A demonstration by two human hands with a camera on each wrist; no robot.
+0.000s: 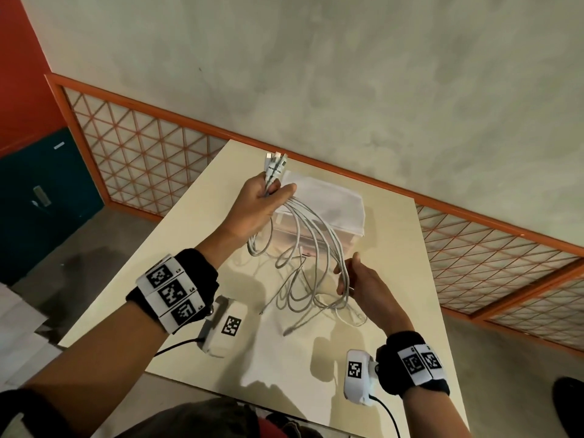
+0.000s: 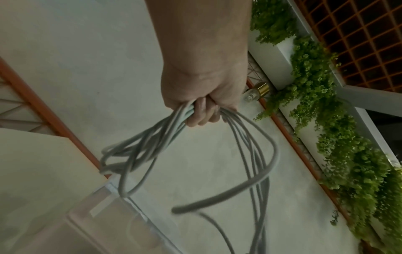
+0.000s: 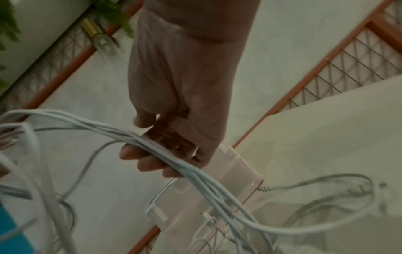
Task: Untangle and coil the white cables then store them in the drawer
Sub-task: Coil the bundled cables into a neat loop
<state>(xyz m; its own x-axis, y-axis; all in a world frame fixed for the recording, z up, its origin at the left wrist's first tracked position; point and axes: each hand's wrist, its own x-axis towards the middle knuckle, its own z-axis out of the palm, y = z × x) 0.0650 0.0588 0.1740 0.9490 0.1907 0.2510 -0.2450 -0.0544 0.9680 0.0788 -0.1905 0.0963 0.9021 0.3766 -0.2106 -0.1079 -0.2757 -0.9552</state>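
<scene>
Several white cables (image 1: 303, 248) hang in loops above the cream table (image 1: 395, 248). My left hand (image 1: 262, 200) is raised and grips their upper ends, with the plugs (image 1: 275, 162) sticking up out of the fist; the left wrist view shows its fingers (image 2: 202, 113) curled round the strands (image 2: 217, 154). Lower and to the right, my right hand (image 1: 350, 276) holds a bunch of the strands (image 3: 174, 159) across its curled fingers (image 3: 150, 163). The loose ends trail on the table. Behind the cables stands a translucent drawer box (image 1: 328, 210), its drawer front (image 3: 206, 202) facing me.
The table's far edge runs along an orange-framed lattice panel (image 1: 148, 159) at the foot of a grey wall. A dark blue cabinet (image 1: 41, 197) stands on the floor at the left. Green hanging plants (image 2: 326, 120) show in the left wrist view.
</scene>
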